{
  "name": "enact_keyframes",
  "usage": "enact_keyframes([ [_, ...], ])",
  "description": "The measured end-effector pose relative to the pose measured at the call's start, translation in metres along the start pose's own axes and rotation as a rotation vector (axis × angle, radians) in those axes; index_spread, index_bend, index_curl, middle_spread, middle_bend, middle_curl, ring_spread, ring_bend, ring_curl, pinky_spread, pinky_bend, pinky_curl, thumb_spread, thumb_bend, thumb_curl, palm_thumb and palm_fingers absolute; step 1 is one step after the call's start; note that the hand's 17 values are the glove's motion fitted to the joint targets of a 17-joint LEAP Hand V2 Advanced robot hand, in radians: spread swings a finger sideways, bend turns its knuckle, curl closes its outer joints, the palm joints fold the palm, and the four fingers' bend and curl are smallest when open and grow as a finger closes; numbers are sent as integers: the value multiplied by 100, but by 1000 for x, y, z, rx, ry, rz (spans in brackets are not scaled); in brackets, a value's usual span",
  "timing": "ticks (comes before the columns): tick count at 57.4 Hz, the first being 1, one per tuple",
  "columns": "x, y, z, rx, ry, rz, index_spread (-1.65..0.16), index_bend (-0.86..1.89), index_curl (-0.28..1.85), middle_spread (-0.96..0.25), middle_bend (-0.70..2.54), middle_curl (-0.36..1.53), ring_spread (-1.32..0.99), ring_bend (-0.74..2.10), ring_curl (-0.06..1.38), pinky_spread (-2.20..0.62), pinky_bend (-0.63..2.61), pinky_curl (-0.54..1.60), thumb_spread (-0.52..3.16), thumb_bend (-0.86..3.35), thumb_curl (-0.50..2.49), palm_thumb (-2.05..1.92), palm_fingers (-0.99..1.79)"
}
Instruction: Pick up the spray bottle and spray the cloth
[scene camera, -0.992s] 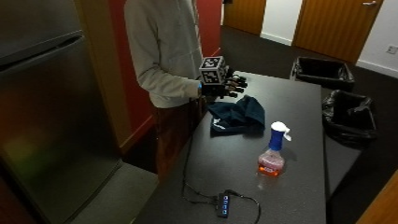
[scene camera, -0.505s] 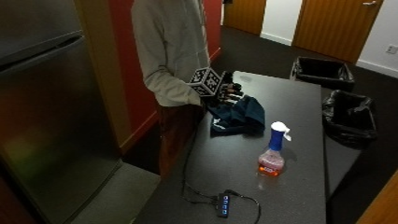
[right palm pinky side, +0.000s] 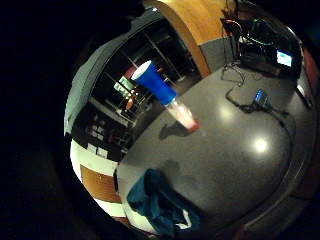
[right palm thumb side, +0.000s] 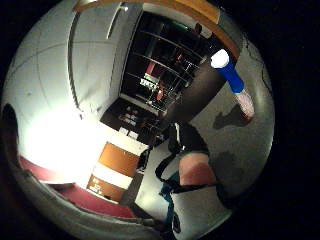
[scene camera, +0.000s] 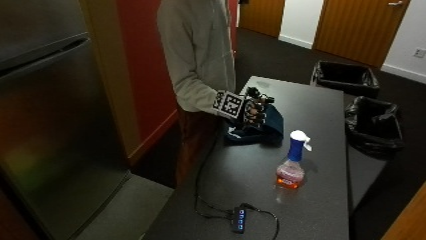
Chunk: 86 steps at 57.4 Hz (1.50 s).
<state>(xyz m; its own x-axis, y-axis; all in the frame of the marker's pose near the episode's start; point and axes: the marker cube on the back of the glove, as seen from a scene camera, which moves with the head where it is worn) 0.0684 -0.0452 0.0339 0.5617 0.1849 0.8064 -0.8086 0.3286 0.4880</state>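
While the black-gloved right hand (scene camera: 254, 107) hovered empty, fingers relaxed, above the crumpled dark teal cloth (scene camera: 261, 128), the blue-topped clear plastic spray bottle (scene camera: 293, 160) stood upright nearby on the dark grey table (scene camera: 313, 107); reaching for its neck seemed wisest.

Readable text: none in any view.
Spray bottle (scene camera: 293, 165): blue and white head, clear body with orange liquid; no label legible.
Cloth (scene camera: 256, 127): dark teal, no tag or print visible.
USB hub (scene camera: 238, 220) on the table (scene camera: 319, 210): small blue lights only, no lettering legible.
Bins (scene camera: 343, 77): black liners, no markings.
Wall plate (scene camera: 419, 52) by the door: blank, too small to tell more.
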Motion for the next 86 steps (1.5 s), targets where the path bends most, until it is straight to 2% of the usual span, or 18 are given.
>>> enact_keyframes([
  [14,13,-12,30,102,-67,132,-22,10,19,-2,29,36,3,48,32,19,43,36,94,-2,48,77,18],
  [22,22,-22,56,260,-124,250,-21,11,19,-2,30,37,3,49,33,19,42,35,93,-3,49,78,20],
  [27,26,-27,69,305,-165,304,-21,11,19,-2,30,37,2,49,33,18,42,35,92,-3,49,77,20],
  [41,37,-48,99,386,-226,368,-21,10,19,-2,31,38,2,51,33,18,42,35,89,-4,48,74,19],
  [71,62,-76,148,340,-235,422,-24,11,18,-3,30,38,1,49,32,17,46,36,87,-3,44,71,12],
  [86,68,-86,157,321,-208,442,-24,10,18,-3,29,38,-1,57,33,13,46,35,85,-2,44,75,30],
])
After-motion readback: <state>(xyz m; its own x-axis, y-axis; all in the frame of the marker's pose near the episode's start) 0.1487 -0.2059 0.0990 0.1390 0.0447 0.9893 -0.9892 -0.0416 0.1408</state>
